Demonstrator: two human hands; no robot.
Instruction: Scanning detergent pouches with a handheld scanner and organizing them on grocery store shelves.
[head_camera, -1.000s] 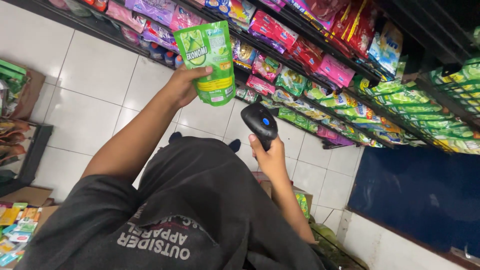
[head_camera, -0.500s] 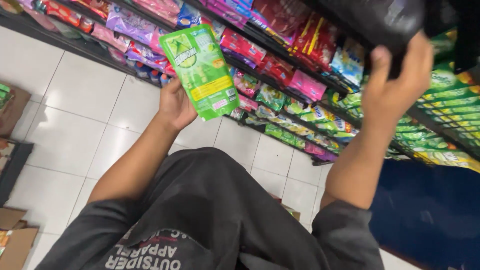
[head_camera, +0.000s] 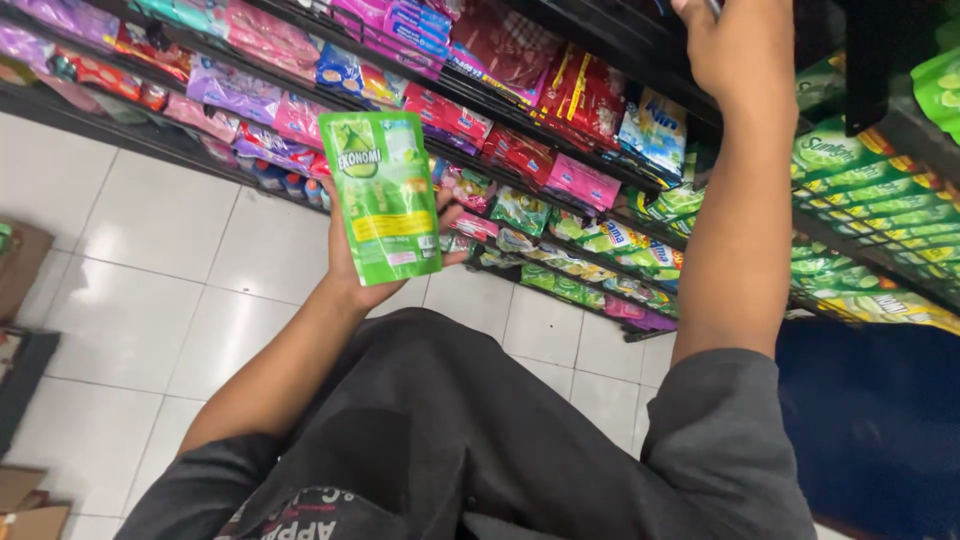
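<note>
Nearest the camera is the person's dark grey shirt (head_camera: 470, 430), filling the lower middle of the view, with both bare forearms rising out of its short sleeves. The left hand (head_camera: 375, 255) is raised in front of the chest and grasps a green refill pouch (head_camera: 382, 195). The pouch stands nearly upright with its printed face toward the camera; the palm lies behind its lower half, the fingertips show past its right edge, and the thumb side runs along its left edge. The top of the pouch sticks up free above the hand.

The right arm stretches up along the right side of the view, well apart from the pouch. The right hand (head_camera: 735, 45) reaches the top edge of the picture near the upper shelf; its fingers are cut off there, so whether it is clenched or released cannot be told.

Below and left of the pouch lies the white tiled floor (head_camera: 150, 260), with open room between the person's body and the shelving. A cardboard box (head_camera: 25, 495) sits at the lower left corner, and a blue mat (head_camera: 880, 410) covers the floor at the lower right.

Farthest off, the store shelves (head_camera: 560, 190) run diagonally from upper left to right, their edges packed with pink, purple, red and green packets. More green pouches (head_camera: 870, 190) fill the shelves on the right, just beside the raised right forearm.
</note>
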